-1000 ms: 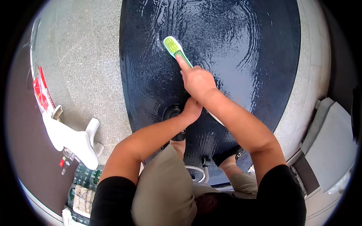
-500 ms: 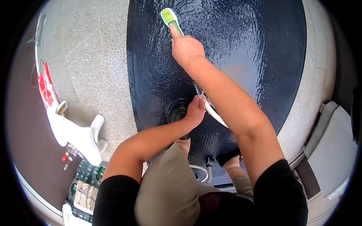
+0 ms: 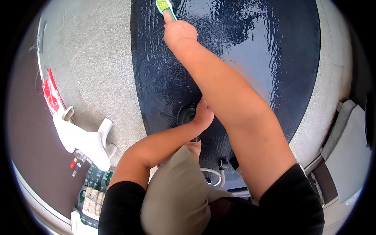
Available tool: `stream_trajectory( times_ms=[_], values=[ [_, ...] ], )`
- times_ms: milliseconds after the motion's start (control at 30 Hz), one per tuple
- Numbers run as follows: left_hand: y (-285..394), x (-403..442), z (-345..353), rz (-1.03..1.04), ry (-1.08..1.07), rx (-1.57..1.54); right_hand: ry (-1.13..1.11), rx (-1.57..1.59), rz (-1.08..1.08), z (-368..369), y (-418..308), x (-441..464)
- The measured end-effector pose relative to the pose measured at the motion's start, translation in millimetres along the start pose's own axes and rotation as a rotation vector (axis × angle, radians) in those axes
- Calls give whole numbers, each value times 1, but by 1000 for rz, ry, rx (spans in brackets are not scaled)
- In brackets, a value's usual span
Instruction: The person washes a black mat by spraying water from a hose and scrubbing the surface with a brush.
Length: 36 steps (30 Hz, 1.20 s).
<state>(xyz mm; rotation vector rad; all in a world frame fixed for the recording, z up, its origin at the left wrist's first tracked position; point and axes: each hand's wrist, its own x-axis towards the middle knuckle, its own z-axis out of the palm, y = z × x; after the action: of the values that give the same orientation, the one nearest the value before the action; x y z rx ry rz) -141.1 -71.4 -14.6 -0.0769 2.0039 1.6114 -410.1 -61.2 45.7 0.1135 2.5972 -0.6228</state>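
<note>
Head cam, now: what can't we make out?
Head view, all:
- Brush: tip cut off by top edge; lower handle hidden by right hand.
- Left hand: whatever it may hold is hidden behind right forearm.
- Right shoe: mostly behind right arm.
- Red-and-white package: print too small to read.

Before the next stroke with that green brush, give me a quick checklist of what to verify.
1. Brush grip: ok. The right hand is closed on the green brush, index finger laid along it.
2. Brush contact with the dark mat: cannot tell from this overhead angle.
3. Mat wet: ok. Its surface shines with water.
4. Left hand in plain view: not ok. The right forearm hides part of it, and whatever it may hold.
5. Pale tube away from the feet: not ok. It curves close by, so it might snag.
6. White object off the mat: ok. It is well to the left.
</note>
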Motion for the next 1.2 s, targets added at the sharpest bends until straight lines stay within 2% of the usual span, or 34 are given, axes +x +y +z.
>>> stream_trajectory(
  times_ms=[33,67,133,167,233,367,567,667,700,767,833,933,967,1100,1200],
  values=[
    [-15,2,5,143,41,89,-6,10,-45,13,3,-17],
    [-14,7,0,193,34,152,-92,5,-78,14,9,-39],
    [15,9,-10,-199,-73,-92,-126,-47,-166,19,44,-71],
    [22,9,-1,-303,57,-293,-147,-78,-168,10,66,-84],
    [10,11,-1,-254,-117,-118,29,-119,-99,11,119,-96],
    [28,5,5,-217,-214,-21,173,-77,274,17,186,-157],
    [43,19,27,-141,-325,54,94,-74,294,61,236,-318],
    [47,28,38,-65,-350,149,116,-97,288,43,241,-288],
    [53,31,39,-81,-370,170,216,-96,262,32,241,-259],
    [49,38,47,-33,-375,248,238,-57,378,-4,233,-187],
    [55,44,50,-74,-387,243,259,-10,428,-32,230,-137],
    [50,53,49,-164,-397,242,213,43,440,-22,232,-161],
    [43,56,48,-221,-383,238,188,-8,455,-4,238,-188],
    [35,53,52,-208,-322,304,112,-45,442,56,253,-319],
    [37,55,56,-210,-303,350,159,-48,413,59,261,-323]
  ],
)
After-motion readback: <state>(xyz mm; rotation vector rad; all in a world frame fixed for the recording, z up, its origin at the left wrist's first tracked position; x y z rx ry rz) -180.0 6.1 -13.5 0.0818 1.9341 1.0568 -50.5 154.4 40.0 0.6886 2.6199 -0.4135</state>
